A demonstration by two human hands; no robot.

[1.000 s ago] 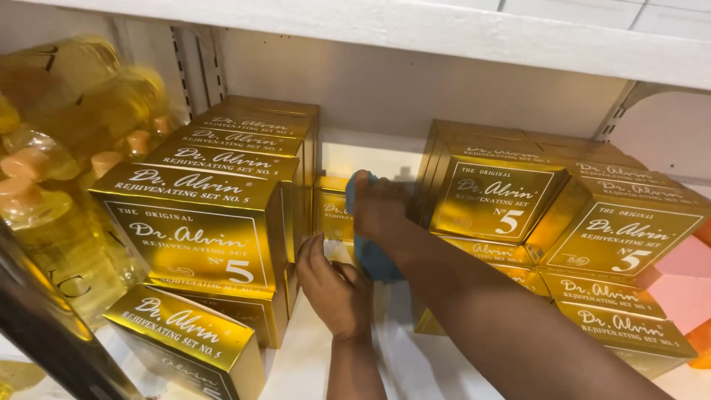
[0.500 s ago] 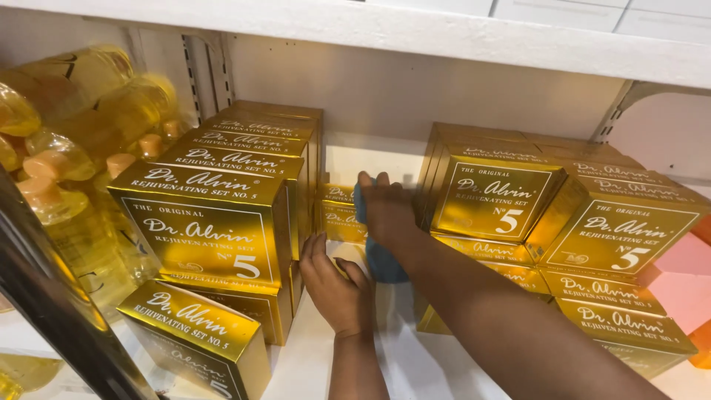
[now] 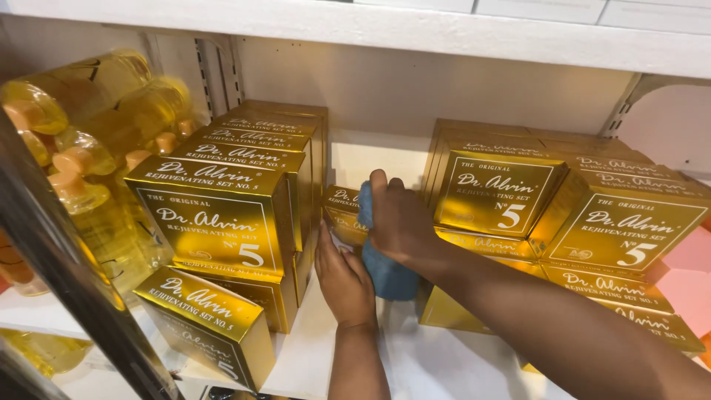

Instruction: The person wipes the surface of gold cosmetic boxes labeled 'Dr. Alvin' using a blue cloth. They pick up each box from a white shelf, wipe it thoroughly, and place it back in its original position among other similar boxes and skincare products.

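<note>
Blue cloth [image 3: 386,270] is bunched in the right hand [image 3: 400,222], fingers closed round it, wiping the white shelf [image 3: 444,363] between gold boxes [image 3: 215,215]. Left hand [image 3: 342,278] lies open, empty, beside it. Reaching deeper looks next.

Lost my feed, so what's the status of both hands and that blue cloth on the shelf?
Right hand gripping crumpled blue cloth. Left hand against small gold cardboard box in the gap. Stacked gold boxes crowd both sides.

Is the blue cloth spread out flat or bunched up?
Bunched up: the blue cloth is wadded under the right hand, hanging in a lump, not flat.
</note>
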